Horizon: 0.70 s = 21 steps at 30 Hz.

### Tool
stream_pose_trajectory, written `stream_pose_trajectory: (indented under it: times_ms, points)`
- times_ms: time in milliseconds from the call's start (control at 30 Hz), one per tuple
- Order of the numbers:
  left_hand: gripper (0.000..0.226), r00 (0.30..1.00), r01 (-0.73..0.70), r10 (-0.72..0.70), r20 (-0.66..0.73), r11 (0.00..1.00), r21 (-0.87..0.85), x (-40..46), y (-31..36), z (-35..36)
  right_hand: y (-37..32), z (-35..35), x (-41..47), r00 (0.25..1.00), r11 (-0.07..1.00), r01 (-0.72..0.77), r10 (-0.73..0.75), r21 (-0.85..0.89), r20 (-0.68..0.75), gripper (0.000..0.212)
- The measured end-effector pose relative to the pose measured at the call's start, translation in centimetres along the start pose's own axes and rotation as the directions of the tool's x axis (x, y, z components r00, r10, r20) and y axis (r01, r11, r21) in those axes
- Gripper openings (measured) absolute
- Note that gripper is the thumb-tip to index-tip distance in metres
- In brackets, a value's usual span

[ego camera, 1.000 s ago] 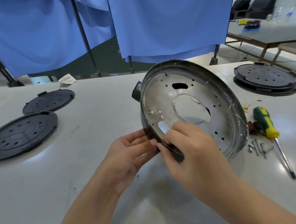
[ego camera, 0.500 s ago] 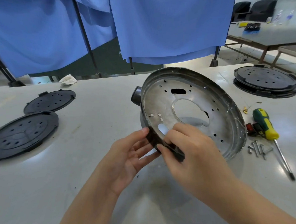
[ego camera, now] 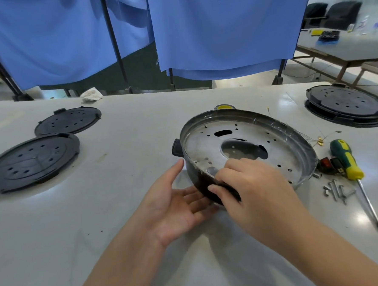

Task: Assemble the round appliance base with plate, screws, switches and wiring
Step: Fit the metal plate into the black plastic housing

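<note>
The round metal appliance base [ego camera: 269, 135] lies almost flat on the white table, open side up, with a large centre hole and several small holes. My right hand [ego camera: 250, 190] grips its near rim, thumb outside and fingers inside on the plate. Spread, palm up, my left hand [ego camera: 174, 201] has its fingertips touching the underside of that near rim. Loose screws [ego camera: 337, 190] lie right of the base, beside a green and yellow screwdriver [ego camera: 348, 161] and a red switch [ego camera: 325, 162]. Thin wires with brass terminals [ego camera: 320, 139] trail off the base's right side.
Two black round plastic covers [ego camera: 33, 162] [ego camera: 68, 120] lie at the left. A stack of black covers [ego camera: 345, 105] stands at the far right. Blue curtains hang behind the table. A crumpled white rag [ego camera: 91, 94] sits at the back edge.
The base, held tilted upright before, has been lowered nearly flat onto the table. My left hand has let go of the rim and opened; my right hand keeps its grip.
</note>
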<state>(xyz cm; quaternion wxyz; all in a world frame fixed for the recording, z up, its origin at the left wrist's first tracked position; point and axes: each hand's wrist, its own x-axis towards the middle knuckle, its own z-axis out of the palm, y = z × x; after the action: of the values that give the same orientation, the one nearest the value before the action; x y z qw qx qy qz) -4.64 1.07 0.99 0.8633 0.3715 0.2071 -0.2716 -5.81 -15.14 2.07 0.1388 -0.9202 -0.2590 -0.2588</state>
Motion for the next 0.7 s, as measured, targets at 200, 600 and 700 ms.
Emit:
stream_pose_trajectory:
  times_ms: [200,600,700]
  points:
    - [0.073,0.999,0.036,-0.036,-0.014,0.999,0.011,0.3,-0.1,-0.1,0.1,0.0,-0.3,1.0,1.0,-0.001,0.001,0.0,0.008,0.022]
    - [0.061,0.997,0.066,-0.066,0.042,0.998,0.001,0.4,0.1,-0.4,1.5,-0.1,-0.1,0.997,1.0,0.014,-0.016,-0.027,-0.078,0.021]
    - [0.063,0.997,0.062,-0.062,0.037,0.998,0.014,0.4,0.1,-0.5,1.6,0.0,-0.2,0.996,0.999,0.016,-0.02,-0.044,-0.09,0.019]
